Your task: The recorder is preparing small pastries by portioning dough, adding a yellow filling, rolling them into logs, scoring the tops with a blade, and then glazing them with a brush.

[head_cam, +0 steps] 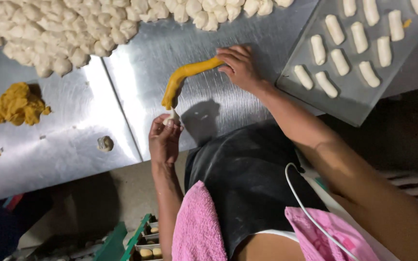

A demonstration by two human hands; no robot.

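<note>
View from above of a person working at a steel table [228, 43]. The right hand [240, 65] lies palm down, fingers together and bent, pressing on one end of a long yellow filling roll [185, 77] that curves across the bare metal toward the table's near edge. The left hand [164, 140] sits at that edge, its fingertips pinched shut on a small white dough piece [172, 116] that touches the roll's lower end. A wide heap of white dough balls [64, 34] runs along the far side of the table, leaving an open strip of metal between it and the hands. To the right, a grey baking tray [354, 94] overhangs the table's corner and holds rows of shaped dough logs [337, 60], with bare room along its near rim. To the left, well apart, lies a yellow filling lump [19, 104] and a lone dough scrap [105, 143] near the front edge
</note>
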